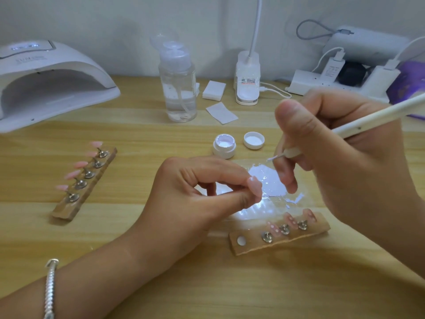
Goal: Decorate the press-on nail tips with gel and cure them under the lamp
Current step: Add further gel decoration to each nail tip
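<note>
On the wooden table (128, 162), set against a plain white wall (115, 24), the work area is arranged as follows.

At 10 o'clock: a white curing lamp (46, 72), opening toward the person, with its left side cut off by the frame edge. At 12 o'clock: a clear pump bottle (178, 88), roughly one third full of colourless liquid, with white wipes (213, 89) just beside it. At 1 o'clock: the base of a desk lamp (248, 84), whose neck runs out of view. At 2 o'clock: a power strip (322, 85) with chargers plugged in, and a purple object (409, 86) that is partly cut off and not identifiable.

Near centre, an open gel pot (224, 147) holds pale gel; its lid (254, 140) lies inverted just beside it. A clear film sheet (264, 203) carries a white gel smear (266, 173).

At 9 o'clock, a wooden holder (85, 183) carries five plain pink tips. At 4 o'clock, a second holder (279, 234) shows three dotted tips and one empty socket; the right hand (345, 157) hides its far end.

The left hand (195, 187), bracelet (51, 288) on its wrist, pinches a pink nail tip (254, 185) between thumb and fingers above the film. Whatever mounts the tip is hidden. The right hand grips a white brush pen (368, 122), whose point, apparently loaded with white gel, is near the tip but apart from it.
</note>
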A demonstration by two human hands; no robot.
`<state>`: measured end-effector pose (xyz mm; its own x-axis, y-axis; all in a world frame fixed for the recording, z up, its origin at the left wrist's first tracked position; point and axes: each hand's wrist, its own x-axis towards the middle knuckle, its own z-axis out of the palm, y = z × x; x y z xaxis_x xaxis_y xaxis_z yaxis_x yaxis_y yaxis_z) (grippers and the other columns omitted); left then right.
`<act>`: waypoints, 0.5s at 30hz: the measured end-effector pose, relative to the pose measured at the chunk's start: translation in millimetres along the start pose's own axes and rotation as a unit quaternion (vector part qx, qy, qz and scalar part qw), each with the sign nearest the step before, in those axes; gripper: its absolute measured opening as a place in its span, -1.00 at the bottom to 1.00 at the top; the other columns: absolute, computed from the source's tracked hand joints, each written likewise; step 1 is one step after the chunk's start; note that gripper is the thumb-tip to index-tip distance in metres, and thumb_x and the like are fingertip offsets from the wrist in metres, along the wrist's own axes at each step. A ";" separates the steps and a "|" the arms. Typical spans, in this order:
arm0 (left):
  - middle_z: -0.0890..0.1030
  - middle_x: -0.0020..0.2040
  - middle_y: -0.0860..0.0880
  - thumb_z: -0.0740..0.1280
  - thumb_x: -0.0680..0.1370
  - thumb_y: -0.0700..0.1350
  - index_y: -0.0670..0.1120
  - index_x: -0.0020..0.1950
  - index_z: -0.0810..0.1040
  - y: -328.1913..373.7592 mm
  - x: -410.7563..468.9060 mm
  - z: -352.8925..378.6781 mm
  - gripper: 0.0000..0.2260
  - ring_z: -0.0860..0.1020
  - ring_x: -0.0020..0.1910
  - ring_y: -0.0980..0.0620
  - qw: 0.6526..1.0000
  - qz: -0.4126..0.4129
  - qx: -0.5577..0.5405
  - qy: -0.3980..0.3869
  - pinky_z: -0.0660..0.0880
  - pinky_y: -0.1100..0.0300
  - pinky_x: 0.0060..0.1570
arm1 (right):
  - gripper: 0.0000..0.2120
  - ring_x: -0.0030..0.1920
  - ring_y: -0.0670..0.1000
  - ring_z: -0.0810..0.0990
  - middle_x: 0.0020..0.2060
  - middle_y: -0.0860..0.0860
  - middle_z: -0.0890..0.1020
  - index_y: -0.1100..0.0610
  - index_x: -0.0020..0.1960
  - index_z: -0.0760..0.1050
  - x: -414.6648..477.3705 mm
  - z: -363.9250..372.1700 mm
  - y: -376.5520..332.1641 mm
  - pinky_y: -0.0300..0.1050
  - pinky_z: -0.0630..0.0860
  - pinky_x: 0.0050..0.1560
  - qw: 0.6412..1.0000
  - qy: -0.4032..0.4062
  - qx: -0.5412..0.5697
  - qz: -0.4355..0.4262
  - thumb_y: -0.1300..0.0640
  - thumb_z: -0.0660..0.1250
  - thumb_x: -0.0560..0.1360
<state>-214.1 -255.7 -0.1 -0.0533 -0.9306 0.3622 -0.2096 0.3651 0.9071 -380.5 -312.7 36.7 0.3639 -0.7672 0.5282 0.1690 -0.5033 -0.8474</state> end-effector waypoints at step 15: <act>0.72 -0.22 0.05 0.53 0.39 -0.20 -0.02 -0.26 0.72 0.0 -0.3 -1.4 -0.91 0.64 -0.20 0.02 1.000 -0.007 -0.005 0.012 0.40 0.30 -0.29 | -0.59 -0.54 -0.08 0.30 -0.57 -0.05 0.41 0.23 -0.32 0.49 16.7 -34.4 21.4 -0.26 0.25 -0.52 0.978 -0.037 -0.177 0.106 -0.10 0.49 0.40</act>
<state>-212.7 -255.4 0.1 -0.0269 -0.9351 0.3535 -0.2005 0.3515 0.9145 -402.4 -350.0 29.2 0.4239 -0.8446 0.3269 -0.2408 -0.4531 -0.8583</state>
